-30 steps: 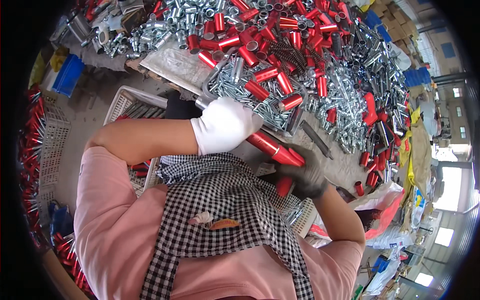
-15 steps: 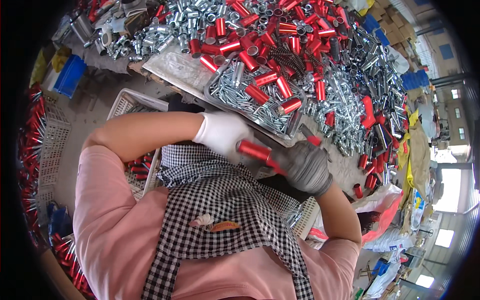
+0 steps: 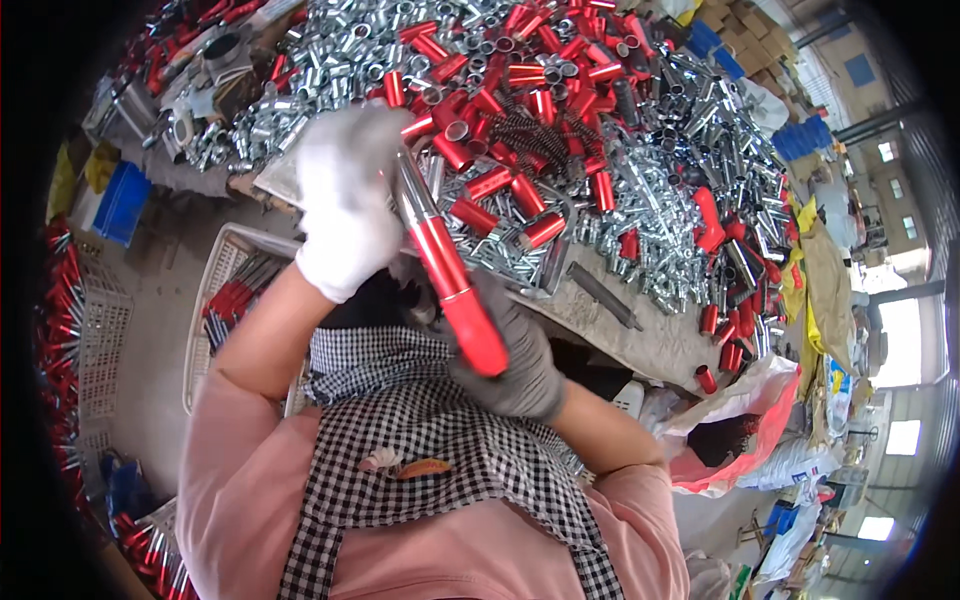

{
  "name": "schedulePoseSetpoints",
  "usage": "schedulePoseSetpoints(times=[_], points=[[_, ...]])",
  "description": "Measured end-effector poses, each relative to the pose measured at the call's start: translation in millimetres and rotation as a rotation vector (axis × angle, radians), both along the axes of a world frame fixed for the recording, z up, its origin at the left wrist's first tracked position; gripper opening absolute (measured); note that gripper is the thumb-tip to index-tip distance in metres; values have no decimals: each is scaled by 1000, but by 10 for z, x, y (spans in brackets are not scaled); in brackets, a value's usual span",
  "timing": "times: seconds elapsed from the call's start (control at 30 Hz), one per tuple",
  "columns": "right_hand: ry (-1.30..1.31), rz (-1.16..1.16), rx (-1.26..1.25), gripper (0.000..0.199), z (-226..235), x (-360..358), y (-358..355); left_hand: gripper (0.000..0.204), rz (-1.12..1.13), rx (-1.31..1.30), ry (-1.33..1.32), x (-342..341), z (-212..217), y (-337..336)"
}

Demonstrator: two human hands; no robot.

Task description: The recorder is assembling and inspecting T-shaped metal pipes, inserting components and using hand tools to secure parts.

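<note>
A long red metal tube (image 3: 438,255) with a silver tapered end and a rounded red cap slants across the front of me. My right hand (image 3: 512,365), in a grey glove, is closed around its lower part from behind. In a white glove, my left hand (image 3: 350,200) is raised beside the silver end; its fingers are smeared by motion, so I cannot tell if they touch it. Beyond the hands, a metal tray (image 3: 555,262) holds silver screws and several red sleeves (image 3: 488,182).
A dark rod (image 3: 604,295) lies on the worktable (image 3: 640,335). Heaps of silver fittings (image 3: 350,50) and red sleeves cover its far part. A white crate (image 3: 205,320) with red-handled pieces stands at left; a red-and-white sack (image 3: 770,400) is at right.
My left hand has swung up and left. My right hand has moved left and down, and the red tube now stands steeper, its silver end in sight. The view has shifted slightly.
</note>
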State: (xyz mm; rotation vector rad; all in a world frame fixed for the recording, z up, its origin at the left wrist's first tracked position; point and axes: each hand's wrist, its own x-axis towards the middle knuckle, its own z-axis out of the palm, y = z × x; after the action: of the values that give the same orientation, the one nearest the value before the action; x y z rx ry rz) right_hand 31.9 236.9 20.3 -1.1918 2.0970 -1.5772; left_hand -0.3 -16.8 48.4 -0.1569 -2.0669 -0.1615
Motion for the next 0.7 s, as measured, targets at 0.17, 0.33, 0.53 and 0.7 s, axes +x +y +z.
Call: schedulePoseSetpoints(times=[0.17, 0.33, 0.53, 0.7], points=[[641, 76, 198, 94, -95, -83, -237, 39, -1099, 2030, -629, 185, -9, 252], [408, 143, 712, 56, 430, -783, -88, 48, -1161, 1435, -906, 270, -206, 137], [356, -633, 1060, 56, -101, -2260, 285, 32, -1022, 969, -1275, 201, -321, 238], [442, -744, 996, 42, -362, -2465, 248, 47, -1015, 667, -1165, 214, -471, 341]])
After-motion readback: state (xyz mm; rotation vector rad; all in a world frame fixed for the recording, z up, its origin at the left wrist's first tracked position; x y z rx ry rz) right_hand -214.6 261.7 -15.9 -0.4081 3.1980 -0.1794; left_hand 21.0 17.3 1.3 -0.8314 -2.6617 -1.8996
